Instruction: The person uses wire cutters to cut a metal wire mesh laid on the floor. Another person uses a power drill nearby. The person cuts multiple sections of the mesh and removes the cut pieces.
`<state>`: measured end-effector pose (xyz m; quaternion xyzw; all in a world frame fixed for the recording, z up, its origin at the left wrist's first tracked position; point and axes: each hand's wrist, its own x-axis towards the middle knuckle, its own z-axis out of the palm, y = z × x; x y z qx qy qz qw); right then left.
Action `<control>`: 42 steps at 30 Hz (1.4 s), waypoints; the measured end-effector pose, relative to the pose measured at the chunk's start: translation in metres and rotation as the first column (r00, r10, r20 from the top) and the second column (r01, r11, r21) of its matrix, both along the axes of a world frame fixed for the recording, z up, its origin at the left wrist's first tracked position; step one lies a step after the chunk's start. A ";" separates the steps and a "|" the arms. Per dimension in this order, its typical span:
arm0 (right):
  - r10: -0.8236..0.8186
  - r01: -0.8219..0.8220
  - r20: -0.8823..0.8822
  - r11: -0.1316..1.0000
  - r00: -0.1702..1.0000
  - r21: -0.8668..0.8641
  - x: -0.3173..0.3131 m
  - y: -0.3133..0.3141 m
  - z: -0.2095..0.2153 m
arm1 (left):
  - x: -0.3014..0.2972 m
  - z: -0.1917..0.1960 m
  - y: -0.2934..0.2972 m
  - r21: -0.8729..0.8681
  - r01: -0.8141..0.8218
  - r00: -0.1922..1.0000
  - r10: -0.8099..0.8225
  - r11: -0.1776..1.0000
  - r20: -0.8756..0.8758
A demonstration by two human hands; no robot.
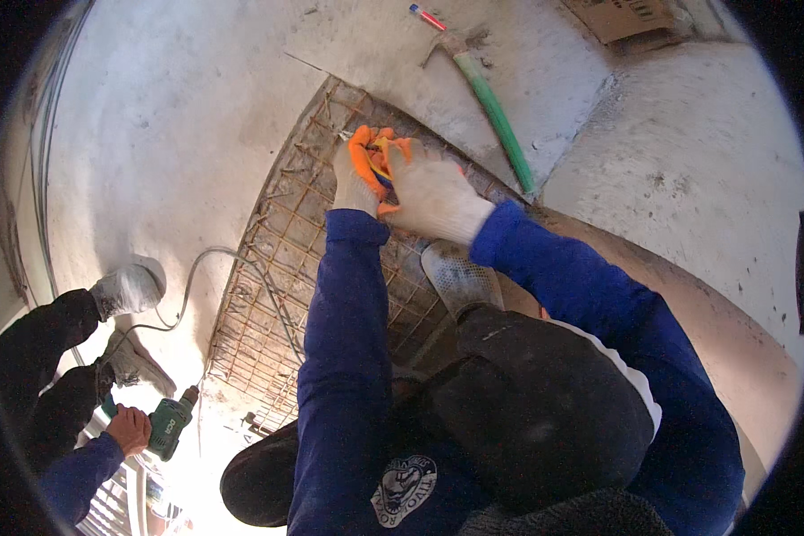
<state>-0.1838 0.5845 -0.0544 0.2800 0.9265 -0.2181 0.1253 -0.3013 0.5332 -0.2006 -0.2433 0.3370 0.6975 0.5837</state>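
Note:
Both my hands wear white work gloves with orange fingertips and meet over the far edge of a rusty steel rebar mesh (pixel 277 268) set in a concrete floor. My left hand (pixel 355 170) and my right hand (pixel 433 192) are closed together around a small tool with yellow and dark handles (pixel 381 170), pressed against the mesh wires. What the tool's tip grips is hidden by the fingers. My blue sleeves and one dusty shoe (pixel 460 279) lie over the mesh.
A hammer with a green handle (pixel 496 112) lies on the concrete beyond the mesh, a red pencil (pixel 427 16) near its head. At the left another person crouches, holding a green power drill (pixel 170 427); a grey cable (pixel 196 268) runs across the floor.

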 end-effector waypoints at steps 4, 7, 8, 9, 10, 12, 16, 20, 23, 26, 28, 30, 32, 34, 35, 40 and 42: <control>0.048 -0.056 0.163 0.997 0.986 0.045 -0.023 0.016 -0.019 | 0.004 0.005 0.021 -0.072 0.053 0.953 -0.072 0.996 -0.294; -0.096 0.137 0.141 0.939 0.985 -0.315 -0.020 0.029 -0.025 | 0.003 0.017 0.012 -0.076 -0.001 0.990 -0.010 0.997 -0.142; -0.251 0.315 0.191 0.777 0.949 -0.545 -0.019 0.032 -0.026 | 0.004 0.022 -0.001 -0.016 0.023 0.986 -0.026 1.000 -0.166; -0.370 0.432 0.263 0.511 0.891 -0.743 -0.020 0.036 -0.026 | 0.002 0.028 -0.008 0.025 0.051 0.986 -0.046 0.998 -0.158; -0.443 0.495 0.368 0.214 0.818 -0.842 -0.020 0.038 -0.026 | -0.001 0.033 -0.011 0.068 0.124 0.964 -0.104 0.990 -0.244; -0.439 0.476 0.646 -0.442 0.624 -0.760 -0.017 0.033 -0.030 | 0.002 0.042 -0.024 -0.032 0.255 0.928 -0.254 0.966 -0.272; -0.500 0.187 0.628 -0.675 0.597 -0.714 -0.001 0.023 -0.055 | 0.012 0.042 -0.008 0.144 0.052 0.978 -0.021 0.988 -0.209; -0.473 0.177 0.505 -0.580 0.722 -0.795 0.001 0.034 -0.071 | 0.007 0.030 0.005 0.185 -0.040 0.989 0.065 0.982 -0.130; -0.510 0.254 0.236 -0.036 0.827 -0.967 -0.001 0.040 -0.055 | 0.004 0.018 0.008 0.196 -0.058 0.988 0.084 0.979 -0.127; -0.365 0.334 0.025 0.820 0.931 -0.465 0.007 0.032 -0.023 | 0.005 0.004 0.008 0.122 -0.098 0.986 0.113 0.988 -0.124; 0.031 -0.020 -0.105 0.995 0.994 0.099 0.008 0.016 -0.007 | 0.006 -0.007 0.011 0.170 -0.160 0.987 0.162 0.972 0.005; 0.191 -0.172 -0.026 0.928 0.981 0.331 -0.002 0.013 -0.003 | -0.001 -0.015 0.016 0.087 -0.074 0.979 0.089 0.993 -0.184; 0.204 -0.231 0.113 0.913 0.972 0.337 -0.020 0.017 -0.010 | -0.001 -0.020 0.023 0.074 -0.054 0.939 0.076 0.996 -0.335; 0.077 -0.086 0.144 0.995 0.987 0.059 -0.030 0.025 -0.021 | 0.000 -0.015 0.024 0.067 -0.026 0.975 0.041 0.997 -0.217; 0.046 -0.040 0.143 0.998 0.989 -0.043 -0.028 0.026 -0.027 | 0.005 -0.010 0.020 -0.015 0.015 0.995 -0.016 1.000 -0.094; -0.392 0.525 0.452 0.098 0.801 -0.845 -0.022 0.036 -0.046 | 0.000 0.031 -0.025 0.226 0.136 0.989 -0.120 0.965 -0.081; -0.389 0.432 0.547 -0.347 0.741 -0.832 -0.018 0.035 -0.050 | 0.000 0.035 -0.026 0.320 0.161 0.986 -0.142 0.934 -0.082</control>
